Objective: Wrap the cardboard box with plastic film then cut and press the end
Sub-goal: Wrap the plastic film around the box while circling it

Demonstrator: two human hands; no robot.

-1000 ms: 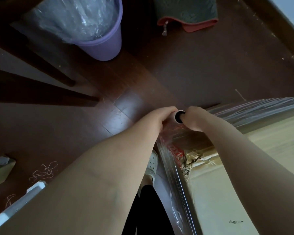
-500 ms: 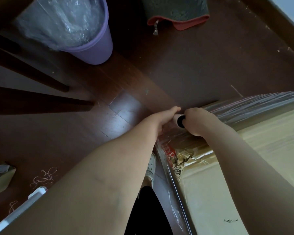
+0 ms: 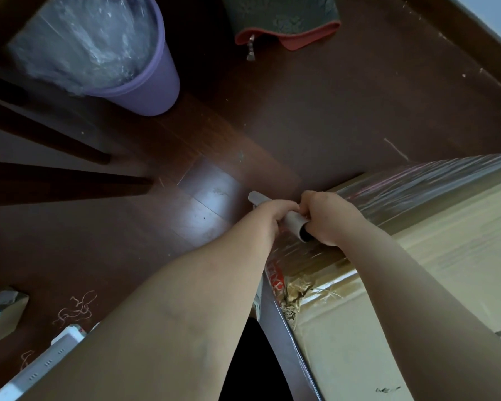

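A: Change from a second ago?
B: Roll (image 3: 294, 219) was seen end-on, only the dark core hole showing between the hands. Now swung round: tube seen along its length, pale far end clear beyond the left hand. Bin (image 3: 145, 82) and mat (image 3: 284, 21) sit higher-right in view, so the head has shifted too.

A: Hands, left to right?
B: Left hand (image 3: 272, 215) curled closed over the roll's middle, knuckles up. Right hand (image 3: 329, 218) closed at the near end, fingers beside the open core; how much of the tube it wraps, cannot tell.

A: Roll's lie?
B: Long axis diagonal: far end up-left over the floor (image 3: 315, 117), near open end down-right. It hangs at the box (image 3: 388, 299) corner. Film (image 3: 417, 183) lies taut and striped along the box's far edge, running right, and glossy down the near side.
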